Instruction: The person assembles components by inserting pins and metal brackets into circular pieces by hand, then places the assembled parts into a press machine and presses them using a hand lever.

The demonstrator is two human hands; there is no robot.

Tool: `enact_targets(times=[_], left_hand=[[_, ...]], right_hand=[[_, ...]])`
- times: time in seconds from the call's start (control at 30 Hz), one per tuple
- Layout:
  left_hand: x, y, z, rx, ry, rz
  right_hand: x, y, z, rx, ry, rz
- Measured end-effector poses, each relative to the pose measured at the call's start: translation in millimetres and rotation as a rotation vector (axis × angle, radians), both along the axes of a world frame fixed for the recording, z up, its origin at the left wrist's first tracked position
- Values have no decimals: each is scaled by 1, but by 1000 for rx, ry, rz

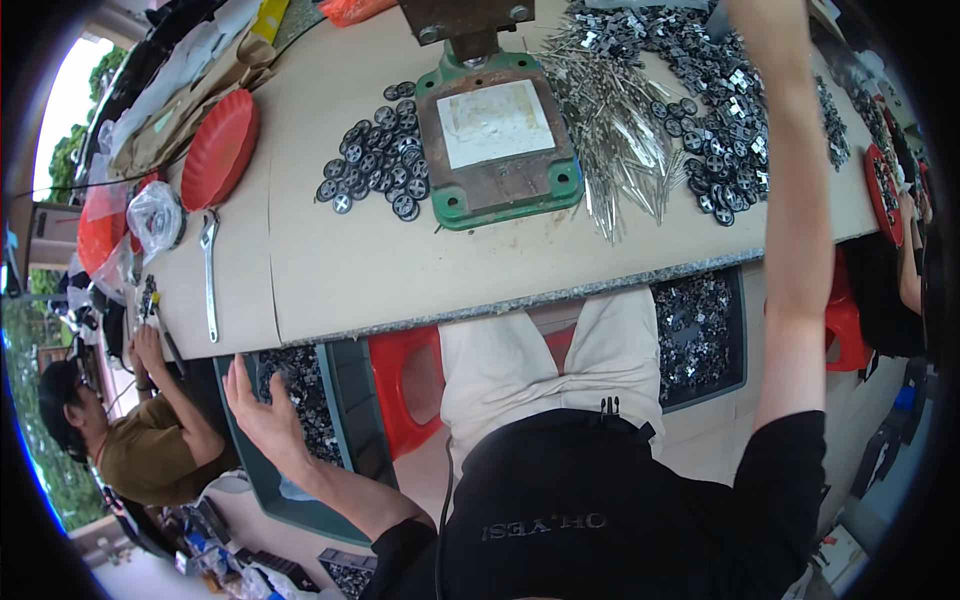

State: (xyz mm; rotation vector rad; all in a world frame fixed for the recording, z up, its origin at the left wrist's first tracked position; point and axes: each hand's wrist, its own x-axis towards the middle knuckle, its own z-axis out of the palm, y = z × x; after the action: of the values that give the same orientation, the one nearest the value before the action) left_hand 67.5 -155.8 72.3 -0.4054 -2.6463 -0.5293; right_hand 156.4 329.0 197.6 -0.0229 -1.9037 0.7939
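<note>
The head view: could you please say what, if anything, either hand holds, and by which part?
Left hand: open, holding nothing. Right hand: beyond the upper edge, so its hold cannot be told.

Grey lettering (543, 527) (one line) across black shirt (610, 480).

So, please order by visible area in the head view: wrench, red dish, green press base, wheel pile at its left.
1. Green press base
2. Wheel pile and red dish: too alike to rank
3. Wrench

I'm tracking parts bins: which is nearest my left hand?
The green bin left of your red stool; your left hand overlaps it in view. The gray bin sits beyond your right leg.
</note>
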Motion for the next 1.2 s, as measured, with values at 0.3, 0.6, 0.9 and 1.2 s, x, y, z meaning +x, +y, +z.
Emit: enact_targets(times=[0.3,0.6,0.9,1.2], left_hand=[[-37,177,-48,349,-356,-321],[-41,194,-78,556,-302,-401],[24,200,-58,1169,-1190,-729],[62,245,-63,1272,-1624,-700]], right_hand=[[85,-55,-169,-283,-503,-169],[107,-39,-174,-236,-791,-167],[60,-42,-177,-78,-922,-136],[68,-48,-163,-67,-799,-96]])
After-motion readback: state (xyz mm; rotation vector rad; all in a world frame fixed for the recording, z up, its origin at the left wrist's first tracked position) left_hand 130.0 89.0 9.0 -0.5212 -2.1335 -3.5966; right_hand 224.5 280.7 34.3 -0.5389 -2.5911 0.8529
